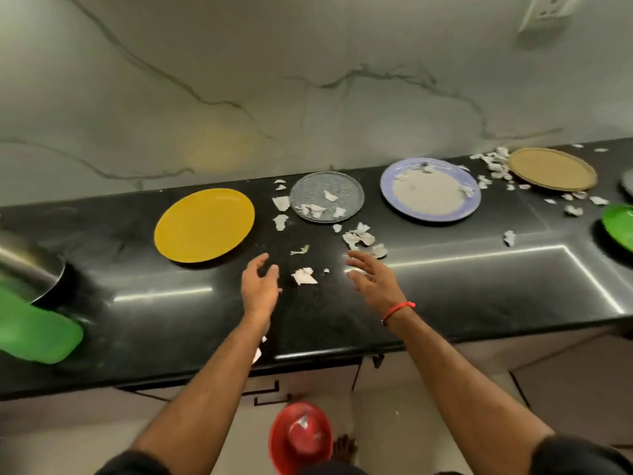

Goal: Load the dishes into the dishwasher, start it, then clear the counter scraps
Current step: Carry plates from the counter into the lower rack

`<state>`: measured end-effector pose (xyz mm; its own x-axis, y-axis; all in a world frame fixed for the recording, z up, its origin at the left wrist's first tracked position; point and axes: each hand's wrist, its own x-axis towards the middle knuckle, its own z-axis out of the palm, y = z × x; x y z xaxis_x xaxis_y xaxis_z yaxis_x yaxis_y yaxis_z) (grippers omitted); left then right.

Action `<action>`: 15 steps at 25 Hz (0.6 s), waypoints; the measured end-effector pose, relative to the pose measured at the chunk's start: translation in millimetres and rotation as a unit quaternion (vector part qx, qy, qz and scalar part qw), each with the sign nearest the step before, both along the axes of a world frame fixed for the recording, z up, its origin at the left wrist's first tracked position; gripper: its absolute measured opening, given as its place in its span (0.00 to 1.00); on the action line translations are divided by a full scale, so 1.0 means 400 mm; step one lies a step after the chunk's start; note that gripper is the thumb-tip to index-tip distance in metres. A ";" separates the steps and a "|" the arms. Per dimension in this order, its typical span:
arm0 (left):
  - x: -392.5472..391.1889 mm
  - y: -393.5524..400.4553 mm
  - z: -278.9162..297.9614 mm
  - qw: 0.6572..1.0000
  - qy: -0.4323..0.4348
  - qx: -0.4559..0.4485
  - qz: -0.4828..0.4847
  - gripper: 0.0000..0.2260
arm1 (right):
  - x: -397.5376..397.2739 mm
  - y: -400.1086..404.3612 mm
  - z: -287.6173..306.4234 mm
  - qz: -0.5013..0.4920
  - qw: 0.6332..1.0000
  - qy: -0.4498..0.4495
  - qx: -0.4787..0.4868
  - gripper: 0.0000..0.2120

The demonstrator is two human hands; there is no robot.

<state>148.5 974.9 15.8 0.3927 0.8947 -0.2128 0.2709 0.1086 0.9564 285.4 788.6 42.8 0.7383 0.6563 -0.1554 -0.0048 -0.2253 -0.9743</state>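
On the counter point(445, 303), along its back edge: four plates stand in a row before you, with paper scraps point(359, 236) strewn between them.
Yellow plate point(204, 225): nearest the left end of the row, nothing in it.
Grey speckled plate point(327, 196): just right of the yellow one, a few torn paper pieces lying in it, more touching its left rim.
Lilac plate point(430, 189): further right, pale centre, small scraps on its back and right rim.
Tan plate point(552, 169): toward the back right corner, nothing in it that you can make out, scraps heaped at its left rim.
Green plate point(618, 225): at the right end, cut off by the frame.
Steel bowl point(27, 265): at the left end, tilted, with a green lid-like piece point(34, 332) in front of it at the front edge; contents cannot be told.
Your left hand point(259, 284): near the front middle, fingers loose and spread, holding nothing.
Your right hand point(371, 279): beside it, fingers extended and relaxed over a scrap; whether it touches cannot be told.
Loose scrap point(304, 275): lies between your hands.
Red bin point(300, 435): on the floor below the front edge, something pale inside.
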 end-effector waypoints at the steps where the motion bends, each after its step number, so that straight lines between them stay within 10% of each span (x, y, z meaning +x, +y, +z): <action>1: -0.011 0.064 -0.005 0.997 -0.009 -0.048 0.062 0.19 | -0.002 0.055 0.003 0.026 1.000 0.015 -0.005 0.20; 7: -0.045 0.330 -0.011 0.909 -0.126 -0.293 0.268 0.13 | -0.013 0.272 0.010 0.094 0.992 0.078 -0.018 0.22; 15: 0.005 0.393 0.016 0.916 -0.142 -0.238 0.290 0.06 | 0.035 0.234 -0.024 0.084 0.992 0.091 -0.033 0.17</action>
